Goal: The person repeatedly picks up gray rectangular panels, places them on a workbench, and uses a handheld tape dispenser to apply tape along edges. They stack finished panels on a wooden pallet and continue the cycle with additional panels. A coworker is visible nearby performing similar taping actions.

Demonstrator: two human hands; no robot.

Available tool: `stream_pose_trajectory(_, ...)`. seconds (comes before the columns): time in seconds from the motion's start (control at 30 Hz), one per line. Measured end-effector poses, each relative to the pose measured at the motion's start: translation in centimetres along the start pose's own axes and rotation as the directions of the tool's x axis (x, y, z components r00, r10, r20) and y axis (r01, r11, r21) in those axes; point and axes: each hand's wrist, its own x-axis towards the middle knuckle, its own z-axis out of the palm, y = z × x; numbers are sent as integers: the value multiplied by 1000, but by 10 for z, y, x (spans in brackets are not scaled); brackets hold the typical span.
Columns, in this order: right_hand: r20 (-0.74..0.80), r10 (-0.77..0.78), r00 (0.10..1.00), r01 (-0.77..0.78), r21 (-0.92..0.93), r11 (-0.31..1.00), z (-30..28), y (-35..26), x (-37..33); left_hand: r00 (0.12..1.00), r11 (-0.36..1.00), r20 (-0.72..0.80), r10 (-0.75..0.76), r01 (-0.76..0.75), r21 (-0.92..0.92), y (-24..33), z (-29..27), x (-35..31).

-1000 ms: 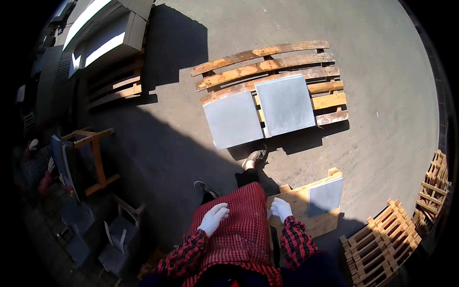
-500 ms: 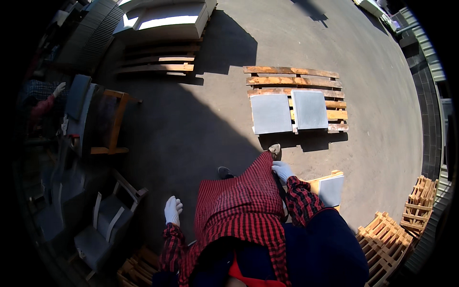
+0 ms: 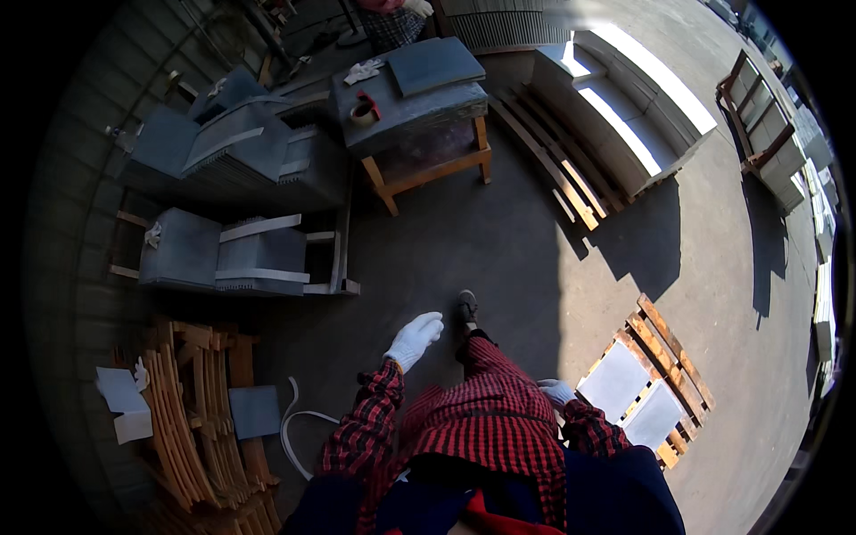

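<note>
Two smooth, flat, near-square grey slabs (image 3: 614, 383) lie side by side on a slatted, weathered wooden pallet (image 3: 675, 349), whose long boards run from far left to near right. Left of the pallet, the white-gloved right hand (image 3: 557, 391) is partly hidden; its grip cannot be determined. Farther left, the white-gloved left hand (image 3: 416, 341) is empty, grip loosely open.

The left hand (image 3: 416, 341) and right hand (image 3: 556, 392) are gloved in white. The sleeves (image 3: 372, 407) are red-and-black plaid, the apron (image 3: 495, 421) finely checked in the same two colours, and the jacket (image 3: 615, 486) navy. Slabs (image 3: 615, 382) on the yellow-brown pallet (image 3: 662, 325) are pale grey; the slab (image 3: 437, 65) on the table (image 3: 401, 109) is dark blue-grey. The table legs (image 3: 380, 185) are orange-brown, the strap (image 3: 287, 430) white.
</note>
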Motion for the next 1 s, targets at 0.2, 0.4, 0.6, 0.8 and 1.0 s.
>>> stream_pose_trajectory(0.2,401,-461,792,566,-764,308,-88,-76,157,963,956,-226,147,-80,284,41,-98,24)
stream_pose_trajectory(0.4,264,-394,880,386,83,919,-181,-284,284,762,933,-632,-142,-111,-344,-48,-200,2)
stream_pose_trajectory(0.6,208,-283,936,257,140,956,-152,-518,340,711,722,-528,-464,-42,-690,-78,-227,-22)
stream_pose_trajectory(0.8,267,-467,843,506,-100,857,-48,-599,359,740,777,-540,-401,-37,-628,-63,-312,31)
stream_pose_trajectory(1.0,549,-561,620,766,-266,586,-2,-626,372,783,865,-581,-224,-115,-489,-25,-431,77)
